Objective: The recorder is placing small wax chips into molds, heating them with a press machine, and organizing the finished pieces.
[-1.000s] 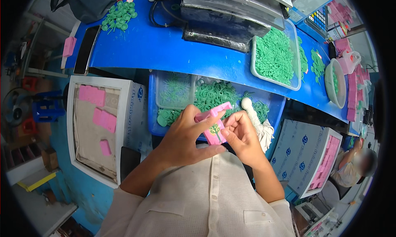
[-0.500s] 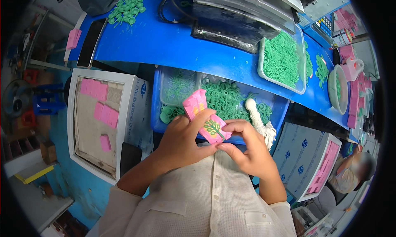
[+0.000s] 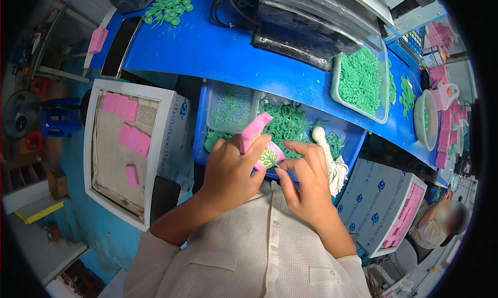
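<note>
Gripping the hinged pink plastic case (image 3: 258,142) in my left hand (image 3: 231,171), tilted open for access. My right hand (image 3: 306,181) pinches a small green plastic ring (image 3: 273,160) at its mouth, above the blue bin of green rings (image 3: 290,127).

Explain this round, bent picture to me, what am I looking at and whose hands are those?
It comes from a wide camera worn on a person's head, looking down, so edges curve. No machine: two bare hands. The left hand holds a pink hinged plastic case with green pieces inside; the right hand pinches at its lower edge. Below them sits a blue bin of small green plastic rings. Behind is a curved blue worktable with a clear tray of more green rings. At left, a white box holding pink cases.
</note>
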The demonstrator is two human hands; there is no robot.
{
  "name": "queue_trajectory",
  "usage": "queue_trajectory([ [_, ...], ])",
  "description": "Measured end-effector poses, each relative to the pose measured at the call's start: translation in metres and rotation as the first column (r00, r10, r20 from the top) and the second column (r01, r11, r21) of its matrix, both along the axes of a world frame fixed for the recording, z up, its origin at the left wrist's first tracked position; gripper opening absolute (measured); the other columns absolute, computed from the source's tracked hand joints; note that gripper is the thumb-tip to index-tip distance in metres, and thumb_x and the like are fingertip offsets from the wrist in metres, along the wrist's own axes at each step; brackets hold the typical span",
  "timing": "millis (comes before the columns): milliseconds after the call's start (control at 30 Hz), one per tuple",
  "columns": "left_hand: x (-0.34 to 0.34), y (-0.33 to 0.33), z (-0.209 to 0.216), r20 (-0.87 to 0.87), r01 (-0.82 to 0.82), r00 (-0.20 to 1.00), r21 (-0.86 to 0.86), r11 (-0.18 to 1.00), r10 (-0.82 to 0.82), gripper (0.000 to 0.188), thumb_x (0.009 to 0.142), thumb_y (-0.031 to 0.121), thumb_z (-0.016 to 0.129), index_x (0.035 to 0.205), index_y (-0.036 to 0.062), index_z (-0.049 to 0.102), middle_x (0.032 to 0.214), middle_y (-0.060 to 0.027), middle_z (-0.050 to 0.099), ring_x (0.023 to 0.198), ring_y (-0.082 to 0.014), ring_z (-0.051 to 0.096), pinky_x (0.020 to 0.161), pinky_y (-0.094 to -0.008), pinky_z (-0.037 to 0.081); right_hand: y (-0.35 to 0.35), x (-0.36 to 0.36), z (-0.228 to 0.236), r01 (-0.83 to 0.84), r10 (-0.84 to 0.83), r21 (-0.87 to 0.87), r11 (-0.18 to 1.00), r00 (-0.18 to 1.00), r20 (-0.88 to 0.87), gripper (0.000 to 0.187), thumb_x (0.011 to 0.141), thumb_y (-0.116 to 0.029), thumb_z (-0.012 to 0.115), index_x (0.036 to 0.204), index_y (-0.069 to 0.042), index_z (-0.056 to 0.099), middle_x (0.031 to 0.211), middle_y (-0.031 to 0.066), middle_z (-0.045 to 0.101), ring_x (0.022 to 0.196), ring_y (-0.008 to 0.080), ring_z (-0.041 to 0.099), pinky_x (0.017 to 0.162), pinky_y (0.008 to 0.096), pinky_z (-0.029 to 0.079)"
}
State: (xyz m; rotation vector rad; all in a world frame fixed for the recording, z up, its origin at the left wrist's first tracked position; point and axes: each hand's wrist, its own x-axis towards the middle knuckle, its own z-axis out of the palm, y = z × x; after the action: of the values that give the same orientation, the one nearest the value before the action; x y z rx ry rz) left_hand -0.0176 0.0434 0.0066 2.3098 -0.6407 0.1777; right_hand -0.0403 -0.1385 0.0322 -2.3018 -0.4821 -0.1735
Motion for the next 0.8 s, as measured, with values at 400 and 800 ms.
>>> queue_trajectory([
  [400,-0.003,0.003,-0.008,0.147,-0.046,0.989,0.179,0.983,0.02,0.056,0.064,0.006,0.071,0.119,0.0156,0.065,0.081,-0.0067,0.044,0.071,-0.0252,0.047,0.066,-0.0363,0.037,0.002,0.006,0.013,0.015,-0.008,-0.095,0.995,0.998,0.068,0.018,0.072,0.003,0.069,0.083,0.0,0.054,0.107,0.0177,0.056,0.102,0.037,0.055,0.085,0.0444,0.048],
  [800,0.001,0.01,-0.007,-0.06,-0.103,0.992,0.12,0.987,0.111,0.051,0.066,0.003,0.074,0.116,0.0125,0.064,0.107,-0.0114,0.065,0.089,-0.0308,0.06,0.074,-0.0379,0.046,-0.017,0.005,0.015,0.056,-0.045,0.135,0.989,0.996,-0.081,0.011,0.081,0.0,0.064,0.086,-0.001,0.055,0.102,0.0155,0.062,0.091,0.0322,0.057,0.08,0.0398,0.047],
])
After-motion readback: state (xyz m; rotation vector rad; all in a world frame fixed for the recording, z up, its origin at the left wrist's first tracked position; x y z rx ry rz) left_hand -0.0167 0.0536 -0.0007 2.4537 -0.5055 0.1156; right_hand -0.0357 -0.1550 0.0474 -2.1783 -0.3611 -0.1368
